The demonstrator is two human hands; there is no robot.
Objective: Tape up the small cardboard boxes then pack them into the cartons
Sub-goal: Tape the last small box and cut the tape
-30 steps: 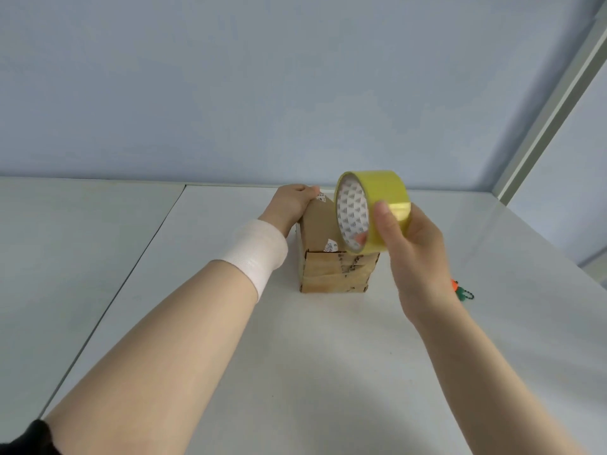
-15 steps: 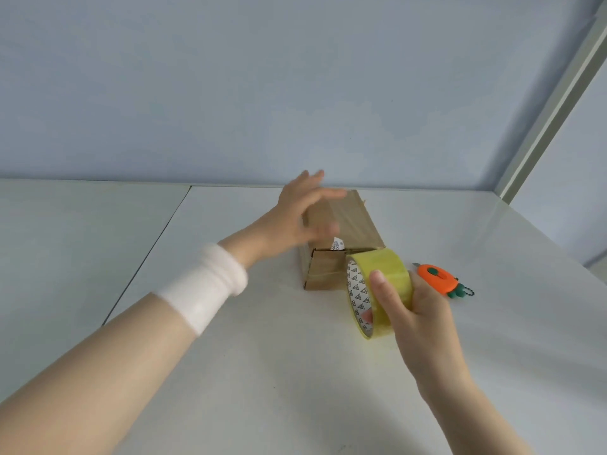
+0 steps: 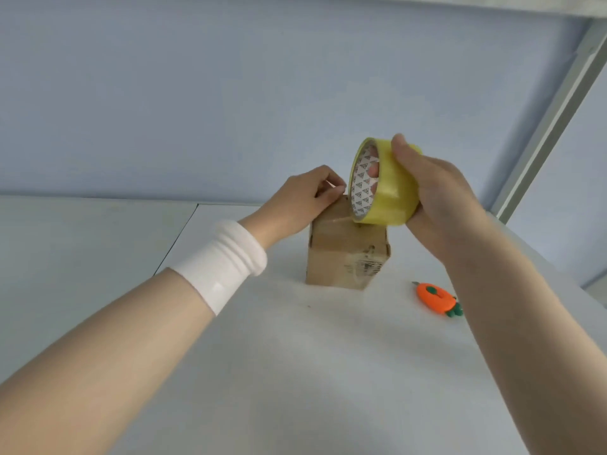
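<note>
A small brown cardboard box (image 3: 345, 257) stands on the white table (image 3: 295, 372), with shiny clear tape on its front face. My right hand (image 3: 437, 195) grips a yellow tape roll (image 3: 384, 182) and holds it just above the box's top right edge. My left hand (image 3: 302, 198), with a white wristband below it, rests on the box's top left edge, fingers pinched together at the tape's loose end. No carton is in view.
An orange carrot-shaped cutter (image 3: 437, 298) lies on the table right of the box, under my right forearm. A seam (image 3: 177, 244) splits the table at the left. A blue wall (image 3: 230, 93) stands close behind, a white frame (image 3: 551, 126) at right.
My right hand lifted the tape roll from table height in front of the box up to the box's top edge. My left hand closed from spread fingers to a pinch on the box's top.
</note>
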